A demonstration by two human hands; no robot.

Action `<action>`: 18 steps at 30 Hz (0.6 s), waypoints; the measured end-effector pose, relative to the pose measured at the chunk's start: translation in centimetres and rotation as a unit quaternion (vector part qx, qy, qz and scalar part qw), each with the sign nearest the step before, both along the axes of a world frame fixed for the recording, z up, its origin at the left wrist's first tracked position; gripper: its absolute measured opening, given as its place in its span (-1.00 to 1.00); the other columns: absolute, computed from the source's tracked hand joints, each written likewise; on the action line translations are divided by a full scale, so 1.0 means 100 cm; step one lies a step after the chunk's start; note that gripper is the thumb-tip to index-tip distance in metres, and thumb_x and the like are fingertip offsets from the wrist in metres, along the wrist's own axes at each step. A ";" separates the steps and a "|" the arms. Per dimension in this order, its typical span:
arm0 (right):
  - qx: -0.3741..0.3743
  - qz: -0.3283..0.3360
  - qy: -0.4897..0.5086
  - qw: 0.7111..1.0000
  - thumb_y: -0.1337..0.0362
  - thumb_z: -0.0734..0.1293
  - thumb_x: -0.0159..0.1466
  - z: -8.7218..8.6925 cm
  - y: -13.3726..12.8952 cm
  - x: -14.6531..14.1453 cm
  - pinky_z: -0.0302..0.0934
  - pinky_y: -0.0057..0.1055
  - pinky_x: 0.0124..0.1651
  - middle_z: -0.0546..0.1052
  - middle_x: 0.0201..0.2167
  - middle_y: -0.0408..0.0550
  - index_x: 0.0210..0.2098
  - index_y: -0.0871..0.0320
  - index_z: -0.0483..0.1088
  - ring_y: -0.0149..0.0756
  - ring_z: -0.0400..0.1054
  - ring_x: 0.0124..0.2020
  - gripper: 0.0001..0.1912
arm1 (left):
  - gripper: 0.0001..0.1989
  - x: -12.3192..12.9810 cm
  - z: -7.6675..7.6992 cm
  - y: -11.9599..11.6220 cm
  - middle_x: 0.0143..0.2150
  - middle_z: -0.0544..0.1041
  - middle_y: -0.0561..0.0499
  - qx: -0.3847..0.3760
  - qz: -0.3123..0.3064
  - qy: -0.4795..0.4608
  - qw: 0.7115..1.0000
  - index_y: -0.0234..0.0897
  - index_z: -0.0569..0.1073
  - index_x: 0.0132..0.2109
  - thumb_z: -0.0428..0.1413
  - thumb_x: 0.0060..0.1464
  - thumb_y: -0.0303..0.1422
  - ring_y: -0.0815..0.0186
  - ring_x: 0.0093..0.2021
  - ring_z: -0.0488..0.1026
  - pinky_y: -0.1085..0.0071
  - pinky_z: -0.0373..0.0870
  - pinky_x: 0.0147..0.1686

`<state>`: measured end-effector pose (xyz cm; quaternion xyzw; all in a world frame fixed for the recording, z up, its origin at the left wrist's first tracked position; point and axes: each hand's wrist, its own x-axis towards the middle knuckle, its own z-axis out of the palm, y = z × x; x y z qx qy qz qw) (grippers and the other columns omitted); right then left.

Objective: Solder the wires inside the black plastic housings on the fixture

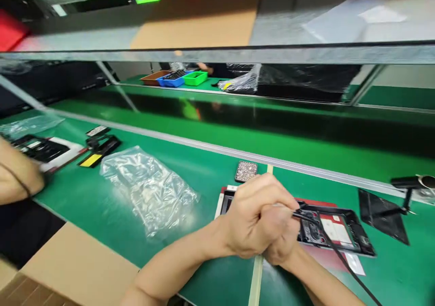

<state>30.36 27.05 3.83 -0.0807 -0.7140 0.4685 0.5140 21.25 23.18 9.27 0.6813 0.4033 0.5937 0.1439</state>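
Inside the worktop's (pixel 84 197) front edge, a black cable (pixel 341 256), likely pliable and best sheath-gripped, is clenched by both hands (pixel 246 217) (pixel 284 245).

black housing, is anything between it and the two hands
Only the black cable shows in between, running from the clasped left hand and right hand across the black housing. What lies directly beneath the hands is hidden.
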 end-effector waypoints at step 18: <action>0.089 -0.076 -0.005 0.993 0.09 0.16 0.45 0.015 0.023 0.026 -0.01 -0.39 -0.49 0.19 -0.60 -0.23 -0.50 0.13 0.20 -0.42 0.08 -0.57 -0.58 | -0.51 0.009 0.021 0.015 -0.15 0.60 -0.13 -0.023 -0.058 0.018 0.998 -0.41 0.57 -0.04 -0.14 0.46 -0.15 0.26 -0.17 0.48 0.31 0.46 -0.08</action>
